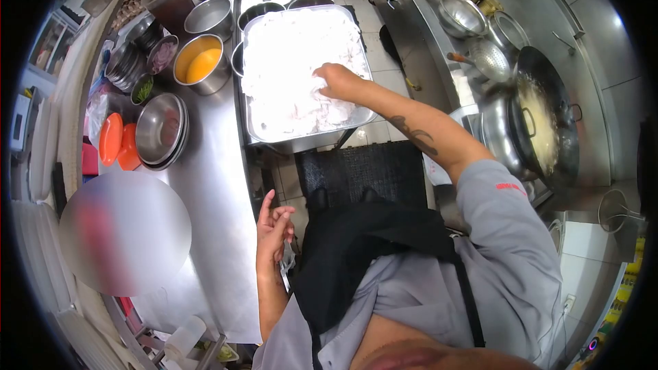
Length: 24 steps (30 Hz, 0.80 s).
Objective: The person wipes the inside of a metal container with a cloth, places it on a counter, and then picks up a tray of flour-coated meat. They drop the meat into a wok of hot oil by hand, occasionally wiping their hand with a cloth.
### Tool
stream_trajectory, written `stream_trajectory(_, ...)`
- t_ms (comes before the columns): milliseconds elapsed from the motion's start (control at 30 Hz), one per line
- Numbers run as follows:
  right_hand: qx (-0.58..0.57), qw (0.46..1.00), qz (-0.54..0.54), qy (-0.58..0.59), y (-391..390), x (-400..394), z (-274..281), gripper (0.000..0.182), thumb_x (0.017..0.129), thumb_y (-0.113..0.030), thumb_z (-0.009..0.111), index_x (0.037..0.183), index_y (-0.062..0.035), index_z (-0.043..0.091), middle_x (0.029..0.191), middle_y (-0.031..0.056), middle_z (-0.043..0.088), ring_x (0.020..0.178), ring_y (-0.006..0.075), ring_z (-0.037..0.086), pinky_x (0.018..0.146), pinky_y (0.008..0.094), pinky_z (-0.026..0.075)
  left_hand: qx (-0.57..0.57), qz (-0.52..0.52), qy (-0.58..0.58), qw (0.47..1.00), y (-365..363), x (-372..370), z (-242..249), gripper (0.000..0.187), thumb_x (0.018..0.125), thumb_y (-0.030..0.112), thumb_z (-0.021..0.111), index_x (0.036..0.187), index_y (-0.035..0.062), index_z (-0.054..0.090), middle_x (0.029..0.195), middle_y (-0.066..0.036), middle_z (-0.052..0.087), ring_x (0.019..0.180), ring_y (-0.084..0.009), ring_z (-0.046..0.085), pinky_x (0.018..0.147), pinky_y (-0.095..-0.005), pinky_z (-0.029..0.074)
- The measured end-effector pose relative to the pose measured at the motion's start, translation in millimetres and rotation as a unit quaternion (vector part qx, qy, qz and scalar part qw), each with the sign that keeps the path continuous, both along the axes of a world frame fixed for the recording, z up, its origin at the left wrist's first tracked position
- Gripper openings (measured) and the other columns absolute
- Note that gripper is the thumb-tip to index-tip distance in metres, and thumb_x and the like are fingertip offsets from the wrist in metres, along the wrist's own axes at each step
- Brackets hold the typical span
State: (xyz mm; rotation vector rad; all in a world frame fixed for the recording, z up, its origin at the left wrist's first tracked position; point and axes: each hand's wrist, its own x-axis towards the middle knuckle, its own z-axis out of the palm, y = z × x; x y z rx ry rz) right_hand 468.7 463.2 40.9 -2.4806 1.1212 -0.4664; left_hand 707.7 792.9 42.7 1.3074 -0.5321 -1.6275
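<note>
A large rectangular metal tray (255,126) is heaped with white, powdery-looking pieces (295,62), overexposed in the middle. My right hand (337,83) reaches over its right part, fingers closed and pinched at the white pieces; what they grip is too bright to make out. Lower down, my left hand (276,223) is beside the steel counter's edge, index finger extended and the others loosely bent, holding nothing visible. A steel pot of orange-yellow liquid (203,65) stands on the counter left of the tray.
Nested steel bowls (160,130), orange bowls (111,138) and a bowl of sliced onion (162,55) line the steel counter (212,199). At right are a wok (541,123) with pale bubbling liquid, a lidded pot (499,123) and strainers (489,58). A black mat (370,168) covers the floor.
</note>
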Motion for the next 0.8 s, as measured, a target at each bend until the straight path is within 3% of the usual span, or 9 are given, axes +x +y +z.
stream_trajectory(100, 0.056, 0.995, -0.042, -0.075, -10.7, -0.5, 25.4, 0.039, 0.074, -0.01, 0.072, 0.11, 0.0015, 0.063, 0.08, 0.0168, 0.065, 0.072, 0.0232, 0.064, 0.07, 0.0339, 0.053, 0.004, 0.001, -0.005, 1.0, -0.5, 5.7, 1.5, 0.065, 0.091, 0.007, 0.059, 0.147, 0.0116, 0.026, 0.1, -0.011, 0.06, 0.055, -0.0077, 0.049, 0.04, -0.0179, 0.039)
stream_trajectory(133, 0.097, 0.988, -0.068, -0.103, -11.1, -2.5, 41.1, 0.037, 0.074, -0.008, 0.072, 0.109, 0.0, 0.064, 0.066, 0.01, 0.062, 0.056, 0.0148, 0.06, 0.054, 0.0289, 0.052, 0.008, 0.002, -0.008, 1.0, -1.1, 6.7, 2.0, 0.064, 0.091, 0.007, 0.059, 0.147, 0.0114, 0.027, 0.1, -0.011, 0.06, 0.055, -0.0077, 0.049, 0.04, -0.0179, 0.039)
stream_trajectory(267, 0.174, 0.96, -0.098, -0.195, -23.0, -4.6, 58.3, 0.035, 0.076, -0.009, 0.072, 0.109, 0.0002, 0.064, 0.066, 0.0071, 0.062, 0.053, 0.0111, 0.058, 0.045, 0.0259, 0.049, 0.008, 0.005, 0.0, 1.0, -4.9, 8.6, 0.5, 0.063, 0.091, 0.005, 0.059, 0.146, 0.0099, 0.029, 0.1, -0.011, 0.061, 0.054, -0.0073, 0.05, 0.04, -0.0178, 0.04)
stream_trajectory(500, 0.202, 0.941, -0.1, -0.253, -26.2, -30.6, 118.2, 0.035, 0.077, -0.015, 0.072, 0.107, 0.0009, 0.065, 0.077, 0.0076, 0.067, 0.062, 0.0118, 0.062, 0.054, 0.0271, 0.052, 0.027, 0.001, -0.013, 1.0, -14.8, 0.2, 8.9, 0.061, 0.091, 0.0, 0.056, 0.146, 0.0092, 0.029, 0.101, -0.012, 0.061, 0.053, -0.0069, 0.05, 0.041, -0.0176, 0.04)
stream_trajectory(567, 0.138, 0.945, -0.069, -0.288, -37.7, -57.9, 126.7, 0.033, 0.077, -0.017, 0.072, 0.104, 0.001, 0.066, 0.081, 0.0063, 0.068, 0.07, 0.0123, 0.063, 0.062, 0.0282, 0.052, 0.032, -0.023, -0.018, 0.999, -20.5, -9.6, 15.5, 0.061, 0.092, 0.002, 0.055, 0.146, 0.0104, 0.028, 0.102, -0.012, 0.06, 0.054, -0.0069, 0.05, 0.04, -0.0178, 0.04)
stream_trajectory(633, 0.092, 0.942, -0.068, -0.315, -16.2, -99.6, 166.1, 0.033, 0.076, -0.021, 0.073, 0.101, 0.001, 0.067, 0.082, 0.0073, 0.068, 0.07, 0.0106, 0.062, 0.06, 0.0269, 0.051, 0.019, -0.042, -0.016, 0.999, -26.1, -19.2, 11.2, 0.061, 0.093, 0.004, 0.056, 0.146, 0.0107, 0.028, 0.103, -0.012, 0.06, 0.055, -0.0073, 0.051, 0.04, -0.0179, 0.041)
stream_trajectory(733, 0.099, 0.928, -0.173, -0.314, 31.6, -175.2, 227.2, 0.038, 0.074, -0.024, 0.075, 0.102, 0.0004, 0.067, 0.085, 0.0078, 0.068, 0.076, 0.0123, 0.063, 0.066, 0.0275, 0.05, 0.007, -0.072, 0.011, 0.997, -34.0, -25.4, 10.5, 0.063, 0.092, 0.005, 0.057, 0.147, 0.0111, 0.027, 0.103, -0.012, 0.06, 0.056, -0.0081, 0.052, 0.04, -0.0184, 0.041)
stream_trajectory(767, 0.042, 0.941, -0.174, -0.288, 43.3, -202.2, 241.2, 0.041, 0.073, -0.025, 0.075, 0.105, -0.0007, 0.067, 0.086, 0.0079, 0.069, 0.078, 0.0135, 0.065, 0.067, 0.028, 0.051, 0.001, -0.095, 0.02, 0.995, -39.4, -17.8, 12.2, 0.063, 0.092, 0.006, 0.058, 0.147, 0.0113, 0.027, 0.103, -0.012, 0.06, 0.056, -0.0082, 0.052, 0.04, -0.0186, 0.041)
stream_trajectory(800, -0.015, 0.942, -0.257, -0.218, 74.6, -214.2, 269.3, 0.041, 0.072, -0.023, 0.075, 0.106, -0.0019, 0.067, 0.087, 0.0081, 0.07, 0.078, 0.0146, 0.066, 0.069, 0.0296, 0.053, -0.004, -0.111, 0.027, 0.993, -43.8, -10.8, 10.5, 0.063, 0.092, 0.006, 0.058, 0.147, 0.0114, 0.027, 0.103, -0.012, 0.06, 0.056, -0.0084, 0.052, 0.039, -0.0187, 0.041)
